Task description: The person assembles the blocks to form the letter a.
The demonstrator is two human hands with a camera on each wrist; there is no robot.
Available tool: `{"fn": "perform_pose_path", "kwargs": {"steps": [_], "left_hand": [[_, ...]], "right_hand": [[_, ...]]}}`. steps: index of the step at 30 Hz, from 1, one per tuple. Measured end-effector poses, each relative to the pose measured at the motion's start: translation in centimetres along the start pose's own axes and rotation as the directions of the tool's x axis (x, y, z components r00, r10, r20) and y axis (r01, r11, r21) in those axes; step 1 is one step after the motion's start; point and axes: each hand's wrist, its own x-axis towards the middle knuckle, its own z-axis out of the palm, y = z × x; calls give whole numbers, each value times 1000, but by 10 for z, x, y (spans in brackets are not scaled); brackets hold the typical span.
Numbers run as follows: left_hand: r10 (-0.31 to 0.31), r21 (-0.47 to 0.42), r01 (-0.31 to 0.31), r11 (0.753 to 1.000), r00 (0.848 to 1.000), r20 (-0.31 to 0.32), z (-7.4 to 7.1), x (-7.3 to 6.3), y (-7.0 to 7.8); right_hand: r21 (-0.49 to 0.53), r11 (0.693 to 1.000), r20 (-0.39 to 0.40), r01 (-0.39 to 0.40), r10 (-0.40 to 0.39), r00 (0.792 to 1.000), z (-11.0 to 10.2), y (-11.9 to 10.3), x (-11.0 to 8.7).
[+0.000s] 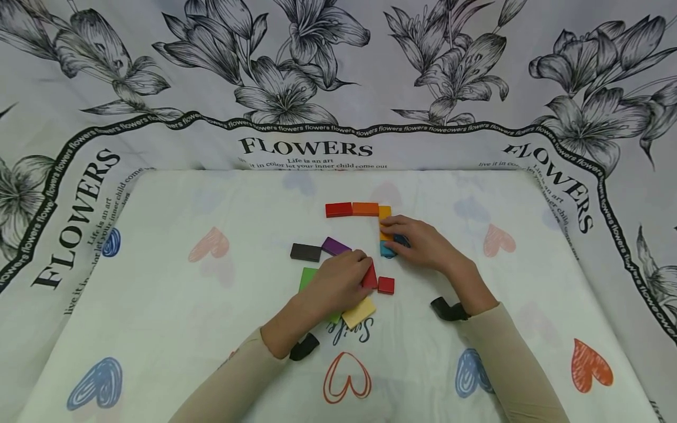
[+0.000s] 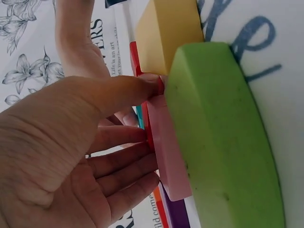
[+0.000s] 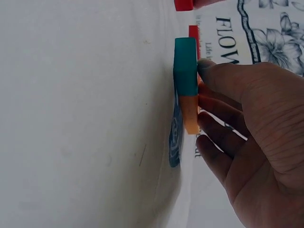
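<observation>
My left hand grips a red block, thumb at its near end and fingers by its far end. Around it lie a green block, a yellow block and a small red block. A pink block shows beneath the fingers in the left wrist view. My right hand rests its thumb on a teal block. Its other fingers touch the orange-yellow block joined end to end with the teal one.
A red block and an orange block form a row meeting the orange-yellow one. Black and purple blocks lie left of centre. A white cloth with printed hearts covers the table.
</observation>
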Motion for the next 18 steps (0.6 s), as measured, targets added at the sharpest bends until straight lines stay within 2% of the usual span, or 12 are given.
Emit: {"fn": "perform_pose_path", "kwargs": {"steps": [4,8,11,18], "left_hand": [[-1,3,1,1000,1000,-20,-2,3,0],[-33,17,35,999,995,-91,-5,9,-1],[-25,40,30,999,992,-124,-6,16,-1],[2,-1,-2,1000,998,-58,-3,25,2]], "right_hand": [[-5,1000,1,-4,4,1000,1,2,-1],[-7,1000,-3,-3,3,1000,1,2,-1],[-7,1000,-4,-5,5,1000,0,1,-1],[-4,1000,8,5,-5,1000,-1,1,0]]}}
